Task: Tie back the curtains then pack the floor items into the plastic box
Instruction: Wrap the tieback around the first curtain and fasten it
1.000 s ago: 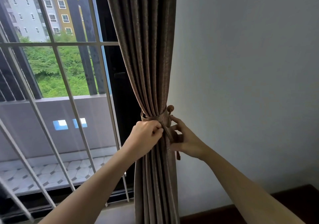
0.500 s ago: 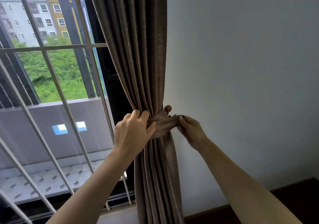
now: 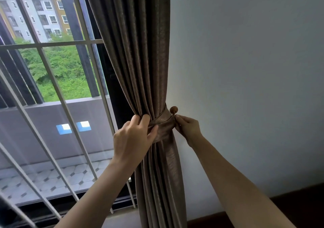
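A brown curtain (image 3: 140, 52) hangs gathered against the white wall, cinched at its waist by a matching fabric tieback (image 3: 164, 124). A round wooden knob (image 3: 173, 109) sticks out of the wall just right of the band. My left hand (image 3: 135, 140) grips the gathered curtain and the band's left side. My right hand (image 3: 187, 126) pinches the band's end right below the knob. No plastic box and no floor items are in view.
A barred window (image 3: 52, 87) fills the left side, with a tiled balcony and buildings beyond. The white wall (image 3: 245, 87) covers the right. A dark wooden skirting (image 3: 289, 203) runs along the bottom right.
The tieback end has been drawn right towards the knob. My left hand moved up from the front of the band to the curtain's left side; my right hand rose to the knob.
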A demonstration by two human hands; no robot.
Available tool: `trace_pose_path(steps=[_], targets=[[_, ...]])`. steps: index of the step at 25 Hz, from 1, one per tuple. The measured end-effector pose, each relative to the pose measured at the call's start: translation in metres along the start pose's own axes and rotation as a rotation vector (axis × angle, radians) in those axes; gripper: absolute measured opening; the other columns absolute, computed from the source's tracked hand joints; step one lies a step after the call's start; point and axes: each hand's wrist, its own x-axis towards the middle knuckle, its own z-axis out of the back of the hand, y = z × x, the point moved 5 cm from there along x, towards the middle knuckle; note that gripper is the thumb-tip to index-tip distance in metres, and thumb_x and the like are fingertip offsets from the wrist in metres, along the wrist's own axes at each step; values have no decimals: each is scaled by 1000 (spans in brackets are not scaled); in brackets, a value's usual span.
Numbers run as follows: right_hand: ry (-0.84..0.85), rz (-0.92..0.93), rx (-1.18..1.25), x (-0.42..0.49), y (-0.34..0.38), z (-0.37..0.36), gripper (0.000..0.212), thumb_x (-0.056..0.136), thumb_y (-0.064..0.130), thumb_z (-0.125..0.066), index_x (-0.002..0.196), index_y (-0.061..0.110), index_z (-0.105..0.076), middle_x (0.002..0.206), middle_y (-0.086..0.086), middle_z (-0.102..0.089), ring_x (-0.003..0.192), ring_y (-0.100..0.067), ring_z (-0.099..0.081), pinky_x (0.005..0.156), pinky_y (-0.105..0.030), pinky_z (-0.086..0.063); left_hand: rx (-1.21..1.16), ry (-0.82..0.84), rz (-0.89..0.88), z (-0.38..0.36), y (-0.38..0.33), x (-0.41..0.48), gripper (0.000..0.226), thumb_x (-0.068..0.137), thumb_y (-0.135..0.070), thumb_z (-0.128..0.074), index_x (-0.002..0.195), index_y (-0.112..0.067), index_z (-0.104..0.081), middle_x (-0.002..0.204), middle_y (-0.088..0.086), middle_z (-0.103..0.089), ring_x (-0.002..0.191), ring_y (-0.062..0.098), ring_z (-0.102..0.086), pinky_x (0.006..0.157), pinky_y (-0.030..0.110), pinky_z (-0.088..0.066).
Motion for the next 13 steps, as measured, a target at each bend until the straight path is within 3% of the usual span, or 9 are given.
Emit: trace_pose_path(steps=[2, 4, 7, 10, 13], targets=[[81, -68, 1, -1, 7, 1, 20, 88, 17, -64, 100, 2, -70, 76, -7, -68, 66, -11, -64, 70, -20, -54, -22, -5, 7, -1, -1, 0, 26, 81, -38, -65, 81, -13, -62, 64, 1, -56, 48, 19, -57, 40, 23, -40], [128, -7, -183, -1, 13, 3, 21, 90, 19, -61, 96, 2, -71, 71, -4, -66, 64, -10, -63, 66, -17, -52, -51, -14, 7, -2, -3, -1, 24, 82, -37, -64, 83, -13, -62, 65, 0, -57, 49, 18, -57, 40, 23, -43], [197, 217, -507, -3, 18, 1, 25, 95, 20, -53, 104, 5, -71, 85, -6, -69, 77, -14, -66, 79, -22, -55, -90, -20, 8, -3, -5, -3, 23, 83, -35, -64, 84, -12, -62, 66, 0, -58, 48, 17, -57, 40, 24, -47], [304, 236, -476, -2, 14, 1, 27, 97, 13, -49, 117, 4, -65, 105, -13, -68, 95, -21, -66, 92, -29, -53, -100, -15, 16, -5, -8, -2, 22, 82, -34, -65, 84, -12, -62, 66, 0, -58, 48, 17, -56, 41, 24, -46], [331, 199, -506, 3, 13, 3, 27, 96, 6, -48, 117, 3, -64, 102, -10, -66, 92, -18, -64, 91, -29, -53, -110, -11, 18, -6, -11, -1, 21, 82, -33, -66, 86, -12, -63, 67, 0, -59, 48, 16, -56, 42, 22, -45]])
